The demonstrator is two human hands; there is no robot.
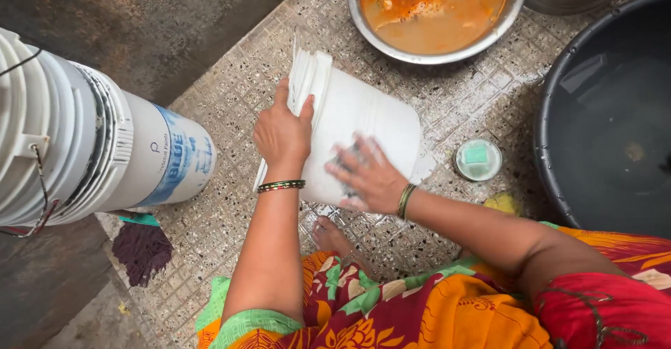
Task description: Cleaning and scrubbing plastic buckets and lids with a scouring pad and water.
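A speckled, small-tiled floor [231, 104] fills the view from above; a dark, stained patch of ground borders it at the far left. I see a white plastic bucket [363, 122] lying tipped on its side at the centre of the floor, its rim toward the left. My left hand [282, 133] is clamped over that rim, thumb and fingers gripping the edge. My right hand [367, 174] lies pressed on the bucket's side wall, and something dark shows under its blurred fingers; I cannot tell what it is, nor whether the fingers close on it. Both wrists carry bangles. A bare foot [334, 240] rests on the floor just near of the bucket. At the left stands a larger white pail [105, 146] with a blue label and a wire handle, and a purple cloth [142, 250] lies near its base. At the far edge sits a steel bowl [433, 52] of orange liquid. At the right stands a black tub [608, 125] holding water, and between it and the bucket lies a small round dish [478, 159] with a green block.
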